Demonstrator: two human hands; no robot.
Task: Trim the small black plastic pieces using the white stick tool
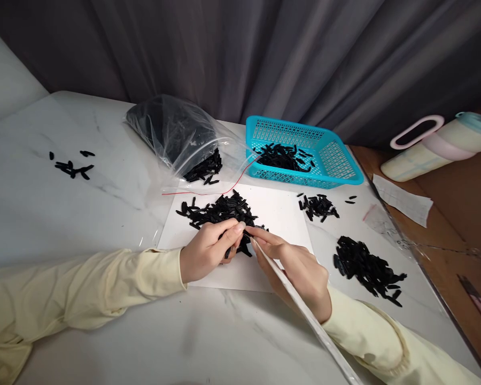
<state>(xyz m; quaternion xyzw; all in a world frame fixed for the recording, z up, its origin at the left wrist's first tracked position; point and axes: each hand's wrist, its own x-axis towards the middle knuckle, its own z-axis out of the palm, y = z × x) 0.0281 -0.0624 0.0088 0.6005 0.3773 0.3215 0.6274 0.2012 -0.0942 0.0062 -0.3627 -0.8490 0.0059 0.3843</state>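
My left hand [208,251] rests on a white sheet of paper [280,214] and pinches a small black plastic piece between thumb and fingers. My right hand [300,272] meets it from the right, gripping a long thin white tool [304,315] whose tip touches that piece. Just beyond my fingers lies a heap of black pieces [220,209] on the paper. Both sleeves are pale yellow.
A clear bag of black pieces [176,133] lies open behind the paper. A turquoise basket [336,160] holds more. Smaller piles sit at right [364,267], centre right [318,206] and far left [72,167]. A pink-handled bottle [436,147] lies on the brown surface.
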